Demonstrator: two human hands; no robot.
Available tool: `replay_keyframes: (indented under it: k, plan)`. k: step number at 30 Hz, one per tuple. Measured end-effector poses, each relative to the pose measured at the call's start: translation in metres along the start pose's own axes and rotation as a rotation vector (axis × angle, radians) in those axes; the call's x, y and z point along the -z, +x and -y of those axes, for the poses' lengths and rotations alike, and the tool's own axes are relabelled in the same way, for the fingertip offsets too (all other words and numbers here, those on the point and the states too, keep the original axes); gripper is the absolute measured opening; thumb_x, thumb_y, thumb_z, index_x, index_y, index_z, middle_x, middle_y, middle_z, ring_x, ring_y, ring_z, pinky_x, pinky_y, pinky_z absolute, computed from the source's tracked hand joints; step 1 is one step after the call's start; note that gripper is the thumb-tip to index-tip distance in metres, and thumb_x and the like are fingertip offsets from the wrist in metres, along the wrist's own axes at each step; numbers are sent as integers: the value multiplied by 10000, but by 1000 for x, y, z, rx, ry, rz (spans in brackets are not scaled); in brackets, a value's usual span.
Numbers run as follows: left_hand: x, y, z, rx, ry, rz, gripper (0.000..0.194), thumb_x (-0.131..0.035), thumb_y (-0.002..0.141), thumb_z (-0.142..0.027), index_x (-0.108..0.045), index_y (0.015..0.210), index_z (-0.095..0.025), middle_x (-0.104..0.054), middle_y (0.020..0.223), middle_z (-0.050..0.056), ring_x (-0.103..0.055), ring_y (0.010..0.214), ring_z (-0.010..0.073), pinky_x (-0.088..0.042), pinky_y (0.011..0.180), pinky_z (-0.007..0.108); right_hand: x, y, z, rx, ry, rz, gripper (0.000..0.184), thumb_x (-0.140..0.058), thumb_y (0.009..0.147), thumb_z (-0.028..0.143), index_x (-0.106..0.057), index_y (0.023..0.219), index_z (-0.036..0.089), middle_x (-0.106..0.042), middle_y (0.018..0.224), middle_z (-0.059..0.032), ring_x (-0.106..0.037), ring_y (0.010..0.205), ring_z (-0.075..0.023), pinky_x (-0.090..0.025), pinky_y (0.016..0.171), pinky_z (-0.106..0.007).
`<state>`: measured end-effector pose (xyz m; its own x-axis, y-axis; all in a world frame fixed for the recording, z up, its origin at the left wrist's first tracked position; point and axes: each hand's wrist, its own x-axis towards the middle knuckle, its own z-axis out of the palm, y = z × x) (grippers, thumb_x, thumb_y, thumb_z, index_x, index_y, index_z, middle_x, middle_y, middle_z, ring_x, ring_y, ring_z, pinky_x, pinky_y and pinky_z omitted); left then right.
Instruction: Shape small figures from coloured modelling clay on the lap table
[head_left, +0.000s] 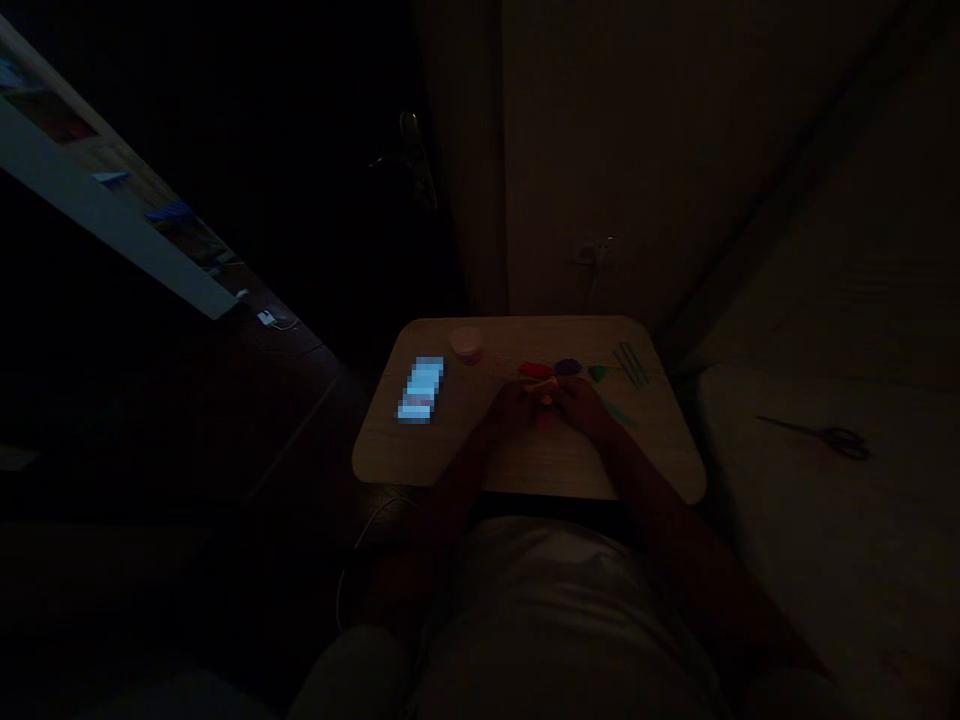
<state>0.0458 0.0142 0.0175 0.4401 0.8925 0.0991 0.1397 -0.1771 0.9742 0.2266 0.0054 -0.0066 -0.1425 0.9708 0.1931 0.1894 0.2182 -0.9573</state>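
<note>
In very dim light, my left hand [513,404] and my right hand [582,406] meet over the small wooden-top table. Fingers of both are closed around a bright orange piece of modelling clay [547,384]. Part of that piece is hidden by the fingers. Just beyond my hands lie a red lump of clay [535,369], a purple lump [568,367] and a green lump [598,373]. To the right of my right hand is a thin pale green strip [619,412].
A lit phone [421,390] lies on the table's left side, near a round lidded tub [466,344]. Several thin green sticks [631,365] lie at the far right of the table top [525,465]. Scissors [825,436] rest on a pale surface to the right.
</note>
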Motion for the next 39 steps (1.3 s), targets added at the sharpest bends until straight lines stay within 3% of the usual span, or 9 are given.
replay_keyframes:
  k: [10,15,19,26,32,39]
  plan:
    - [4,4,6,-3,-94,35,541,-712,835,-657,-800,983,-145,-794,913,71,-732,901,241,-573,844,331,0,2,-3,26,-47,24,501,-597,892,667,-793,907,206,-756,799,-48,-681,731,-222,-545,706,-345]
    - [4,4,7,47,-85,30,539,-753,796,-645,-803,926,-124,-801,892,91,-742,868,253,-585,788,331,3,2,-5,41,-75,29,515,-595,888,673,-804,910,203,-743,745,-40,-648,670,-204,-513,632,-315]
    - [4,5,12,77,-66,-25,536,-762,776,-633,-804,921,-118,-802,880,83,-736,806,242,-573,735,323,4,3,-4,95,-120,9,493,-588,905,643,-810,899,203,-771,812,-56,-677,735,-222,-531,689,-332]
    - [6,8,14,88,0,-105,481,-727,826,-597,-791,886,-124,-776,826,66,-716,776,219,-547,665,284,1,2,-4,86,-83,-17,499,-564,924,647,-805,962,212,-761,807,-45,-671,743,-223,-534,689,-332]
    - [7,8,21,49,-11,-117,514,-698,848,-637,-785,931,-138,-790,888,81,-736,874,264,-590,760,342,1,1,-2,66,-97,17,436,-780,767,554,-796,1014,195,-757,822,-36,-653,719,-204,-522,667,-309]
    - [8,15,41,87,-131,-201,723,-450,915,-801,-770,913,-152,-784,882,105,-736,871,273,-597,802,397,2,1,1,63,-44,64,390,-737,811,496,-791,1077,215,-798,1009,-69,-717,863,-253,-566,791,-369]
